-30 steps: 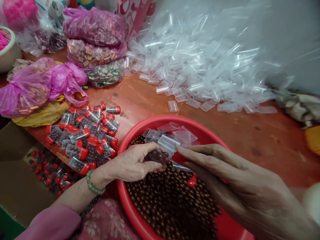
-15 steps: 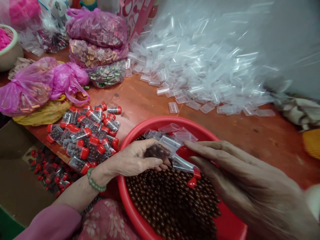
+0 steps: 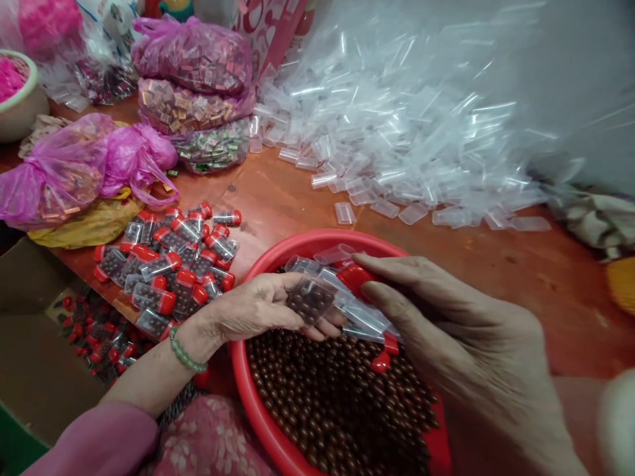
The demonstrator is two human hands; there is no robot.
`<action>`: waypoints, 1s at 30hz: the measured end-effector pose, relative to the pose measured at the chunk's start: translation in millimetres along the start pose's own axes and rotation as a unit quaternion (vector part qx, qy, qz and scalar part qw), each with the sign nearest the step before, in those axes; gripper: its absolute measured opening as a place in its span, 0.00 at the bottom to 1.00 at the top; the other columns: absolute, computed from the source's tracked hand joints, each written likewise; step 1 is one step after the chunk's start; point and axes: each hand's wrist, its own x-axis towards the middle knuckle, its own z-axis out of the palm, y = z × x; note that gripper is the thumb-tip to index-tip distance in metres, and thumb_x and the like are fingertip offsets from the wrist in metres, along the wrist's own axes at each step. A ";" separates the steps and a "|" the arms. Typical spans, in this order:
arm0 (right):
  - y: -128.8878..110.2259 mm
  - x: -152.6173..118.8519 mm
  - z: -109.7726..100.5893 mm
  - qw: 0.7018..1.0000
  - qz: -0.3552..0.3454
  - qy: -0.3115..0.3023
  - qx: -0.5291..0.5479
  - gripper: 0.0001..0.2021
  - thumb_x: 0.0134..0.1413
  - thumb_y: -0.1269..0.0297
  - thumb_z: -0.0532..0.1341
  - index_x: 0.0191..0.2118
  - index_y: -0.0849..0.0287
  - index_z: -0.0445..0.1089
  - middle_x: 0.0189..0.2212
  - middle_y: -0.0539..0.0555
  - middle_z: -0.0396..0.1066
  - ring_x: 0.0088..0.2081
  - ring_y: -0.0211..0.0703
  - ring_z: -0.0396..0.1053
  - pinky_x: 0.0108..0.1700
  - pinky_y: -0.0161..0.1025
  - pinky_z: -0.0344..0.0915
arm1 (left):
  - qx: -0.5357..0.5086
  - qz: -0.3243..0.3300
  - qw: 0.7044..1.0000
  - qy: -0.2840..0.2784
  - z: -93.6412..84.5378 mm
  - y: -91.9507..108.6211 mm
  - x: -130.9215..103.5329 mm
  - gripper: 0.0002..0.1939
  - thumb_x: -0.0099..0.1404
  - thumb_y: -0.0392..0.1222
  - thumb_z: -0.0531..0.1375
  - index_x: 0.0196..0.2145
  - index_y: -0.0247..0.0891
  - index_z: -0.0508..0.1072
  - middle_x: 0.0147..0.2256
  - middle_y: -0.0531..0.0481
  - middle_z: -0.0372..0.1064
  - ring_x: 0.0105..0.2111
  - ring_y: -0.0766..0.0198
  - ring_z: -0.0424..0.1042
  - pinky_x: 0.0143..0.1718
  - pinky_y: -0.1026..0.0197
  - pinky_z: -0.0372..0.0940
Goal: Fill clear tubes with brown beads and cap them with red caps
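Note:
My left hand (image 3: 251,307), with a green bead bracelet on its wrist, holds a small clear plastic container (image 3: 312,301) filled with dark brown balls. Between the thumb and fingers of my right hand (image 3: 461,330) is a red cap (image 3: 354,277), close to the container's far end. Whether cap and container touch I cannot tell. Both hands are over a red basin (image 3: 241,383) of brown balls (image 3: 332,396). Clear plastic containers (image 3: 364,314) lie on the balls behind the held one, and two loose red caps (image 3: 381,361) rest below them.
Capped, filled containers (image 3: 153,297) lie heaped left of the basin, with more in a cardboard box (image 3: 30,317) below the table edge. Clear containers (image 3: 387,152) are piled at the back. Pink bags (image 3: 193,59) of small wrapped pieces stand at the back left.
My right hand has shifted left, and a red cap now shows in its fingers near the filled container. The container in my left hand has turned its flat face more toward me.

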 end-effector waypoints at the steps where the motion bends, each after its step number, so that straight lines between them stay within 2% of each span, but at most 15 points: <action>1: -0.8 1.4 1.7 1.000 -0.009 -0.007 -0.002 0.10 0.55 0.69 0.63 0.43 0.51 0.77 0.38 0.51 0.77 0.39 0.41 0.75 0.42 0.40 0.73 | 0.004 0.000 1.000 -0.002 0.0 -0.6 0.4 0.20 0.52 0.27 0.62 0.44 0.33 0.73 0.38 0.43 0.74 0.38 0.61 0.75 0.41 0.60 0.68; 4: -0.6 3.1 6.3 0.999 -0.038 -0.033 -0.008 0.10 0.56 0.68 0.63 0.43 0.52 0.76 0.38 0.51 0.77 0.38 0.41 0.74 0.41 0.40 0.73 | 0.025 0.004 1.000 -0.001 0.0 -4.2 2.1 0.14 0.56 0.33 0.64 0.42 0.33 0.74 0.36 0.43 0.75 0.36 0.63 0.74 0.41 0.60 0.68; 8: 2.3 -0.8 13.2 0.998 -0.046 -0.031 -0.020 0.09 0.57 0.67 0.62 0.44 0.51 0.75 0.39 0.50 0.77 0.40 0.42 0.74 0.43 0.42 0.72 | 0.059 0.016 0.998 0.021 1.5 -8.5 4.6 0.14 0.59 0.39 0.65 0.43 0.33 0.74 0.34 0.46 0.74 0.34 0.66 0.73 0.41 0.60 0.67; 12: 7.0 -4.4 20.7 0.999 -0.036 0.005 -0.008 0.10 0.56 0.68 0.63 0.43 0.51 0.75 0.39 0.50 0.77 0.40 0.41 0.74 0.43 0.40 0.71 | 0.112 0.026 0.992 0.051 5.7 -8.1 5.6 0.13 0.62 0.34 0.60 0.46 0.32 0.72 0.33 0.49 0.71 0.32 0.68 0.70 0.39 0.63 0.66; 16: 12.6 -3.6 26.2 0.999 -0.034 0.006 0.018 0.09 0.55 0.69 0.64 0.42 0.50 0.75 0.38 0.49 0.77 0.39 0.39 0.74 0.43 0.39 0.71 | 0.177 0.035 0.980 0.086 11.5 -6.0 5.3 0.17 0.63 0.28 0.55 0.50 0.34 0.70 0.34 0.50 0.69 0.33 0.69 0.67 0.40 0.63 0.65; 22: 11.6 -6.1 33.2 0.998 -0.019 0.021 0.058 0.08 0.55 0.70 0.64 0.40 0.51 0.75 0.36 0.49 0.76 0.37 0.38 0.74 0.41 0.38 0.72 | 0.195 0.048 0.973 0.116 13.7 -6.4 5.1 0.13 0.64 0.32 0.55 0.47 0.32 0.71 0.33 0.50 0.67 0.33 0.67 0.67 0.43 0.59 0.65; 27: 14.5 -9.8 38.7 0.997 -0.002 0.050 0.067 0.08 0.54 0.70 0.65 0.39 0.52 0.75 0.36 0.48 0.77 0.38 0.38 0.74 0.44 0.38 0.72 | 0.344 0.116 0.922 0.134 11.8 -7.7 5.1 0.17 0.65 0.33 0.54 0.51 0.35 0.69 0.47 0.45 0.69 0.50 0.58 0.66 0.57 0.53 0.58; 30: 20.6 -10.9 39.6 0.997 0.028 0.042 0.056 0.07 0.55 0.68 0.64 0.40 0.52 0.75 0.36 0.49 0.76 0.37 0.39 0.74 0.43 0.40 0.72 | 0.393 0.092 0.901 0.161 11.2 -8.7 4.1 0.16 0.65 0.35 0.54 0.51 0.36 0.68 0.45 0.45 0.71 0.47 0.57 0.69 0.54 0.53 0.62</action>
